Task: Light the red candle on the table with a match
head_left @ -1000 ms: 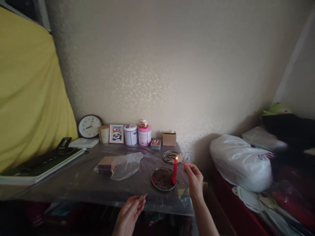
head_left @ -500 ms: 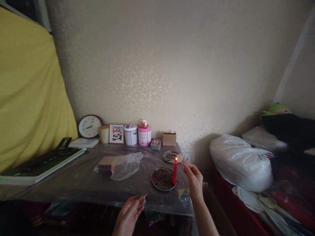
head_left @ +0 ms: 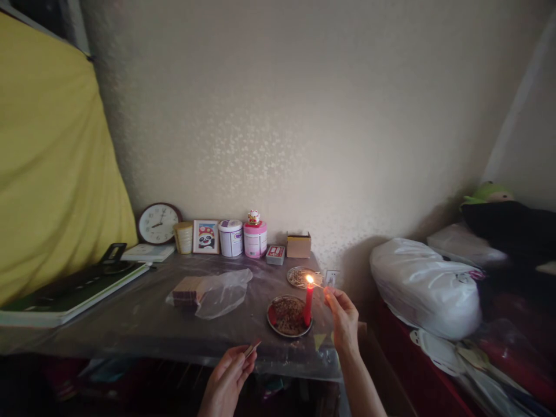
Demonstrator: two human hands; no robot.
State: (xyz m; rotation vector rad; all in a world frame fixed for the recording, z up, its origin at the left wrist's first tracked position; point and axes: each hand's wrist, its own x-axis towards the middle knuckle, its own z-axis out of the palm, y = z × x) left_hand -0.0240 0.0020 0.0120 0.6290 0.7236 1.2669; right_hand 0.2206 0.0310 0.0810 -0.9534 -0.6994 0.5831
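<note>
A red candle [head_left: 308, 306] stands upright at the right rim of a round metal plate [head_left: 290, 335], its wick end bright with flame. My right hand [head_left: 344, 315] pinches a thin wooden match [head_left: 318, 285], whose tip meets the flame at the candle's top. Lower and nearer to me, my left hand [head_left: 229, 373] is closed round a small flat matchbox [head_left: 252, 349], mostly covered by the fingers. The plate's bottom is dark and mottled, with a red piece at its left edge. Behind the candle, a second plate [head_left: 292, 282] bears many loose matchsticks.
A stack of small boxes [head_left: 185, 296] lies beside a clear plastic bag [head_left: 226, 295] on the covered table [head_left: 143, 330]. Along the wall stand a clock [head_left: 158, 223], a framed panda picture [head_left: 206, 237], tins [head_left: 231, 238] and a cardboard box [head_left: 299, 245]. Right of the table sits a white bag [head_left: 421, 284].
The flame at the candle's top has grown larger and brighter, lighting the plate below. The match tip now glows in it. Both hands have stayed nearly in place.
</note>
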